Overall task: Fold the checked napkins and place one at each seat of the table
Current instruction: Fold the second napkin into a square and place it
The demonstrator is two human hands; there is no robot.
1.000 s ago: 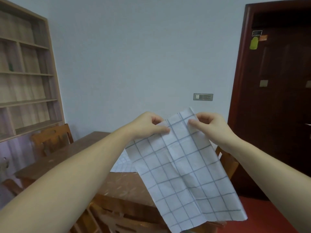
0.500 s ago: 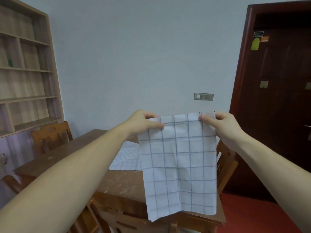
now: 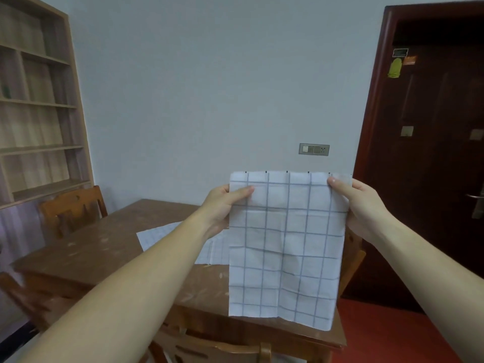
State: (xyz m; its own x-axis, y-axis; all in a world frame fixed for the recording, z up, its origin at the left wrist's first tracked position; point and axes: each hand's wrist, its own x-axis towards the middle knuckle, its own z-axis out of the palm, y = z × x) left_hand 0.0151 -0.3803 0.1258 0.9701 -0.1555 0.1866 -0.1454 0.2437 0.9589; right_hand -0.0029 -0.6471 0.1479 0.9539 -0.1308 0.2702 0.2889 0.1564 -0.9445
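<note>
The left hand [image 3: 222, 205] pinches the upper left edge of a checked napkin [image 3: 285, 244], thumb in front. The right hand [image 3: 358, 205] pinches the upper right edge in the same way. The napkin hangs flat and upright in the air between the hands, above the near edge of the wooden tabletop [image 3: 104, 247]. A second napkin [image 3: 167, 235] lies flat on the tabletop behind it. Wooden chairs [image 3: 73, 208] stand around, a bookshelf [image 3: 39, 106] at left, a dark door [image 3: 434, 158] at right.

A white, grey-lined checked napkin [image 3: 285, 247] is held up by its top corners, hanging flat; a second napkin [image 3: 163, 235] is spread on the table [image 3: 91, 247], farther left.
</note>
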